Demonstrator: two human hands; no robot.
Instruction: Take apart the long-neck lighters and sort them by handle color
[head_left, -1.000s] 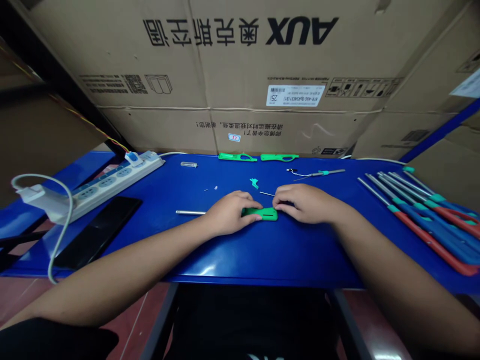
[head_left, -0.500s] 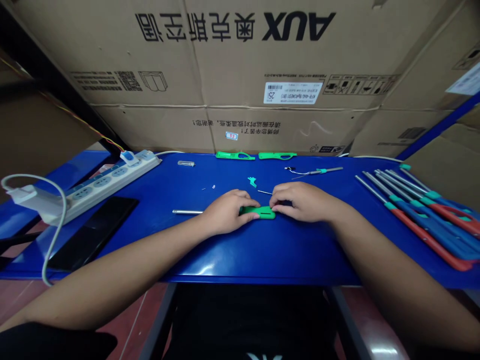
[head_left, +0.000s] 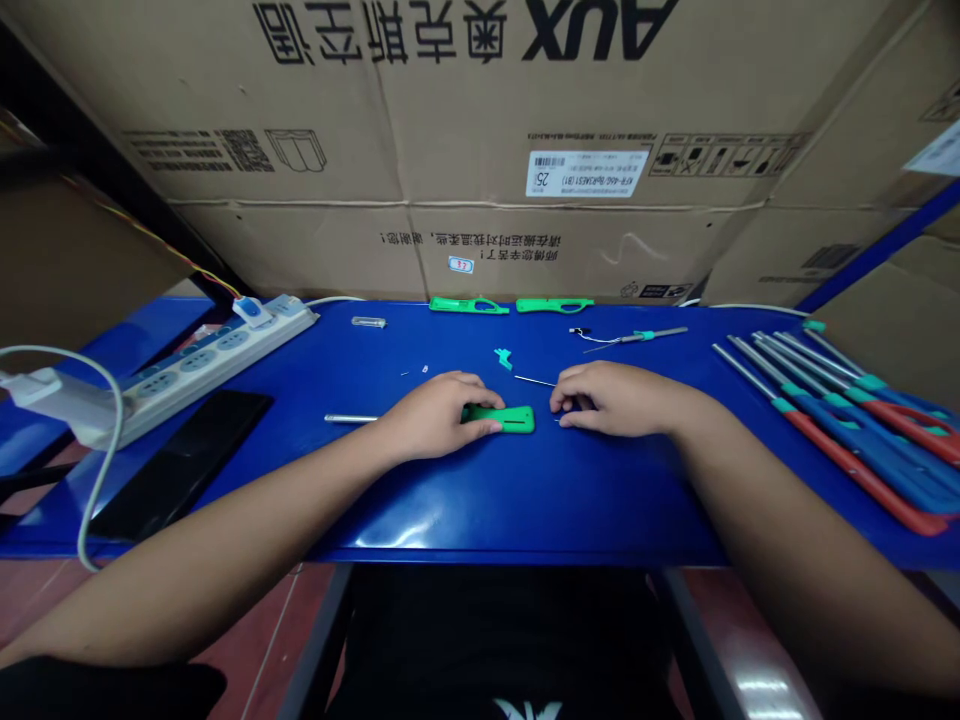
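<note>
Near the centre of the frame, the left hand is closed around a green plastic handle, fingers along its far edge and thumb on the near one, its slotted end sticking out to the right. A metal tube shows left of that hand (whether it joins the handle is hidden). The right hand, just right of the handle and apart from it, has its fingers curled towards the thumb; a tiny glint shows at the tips, too small to tell whether anything is gripped. A thin metal rod runs up to its fingers. Above, a teal plastic piece lies on the blue tabletop.
</note>
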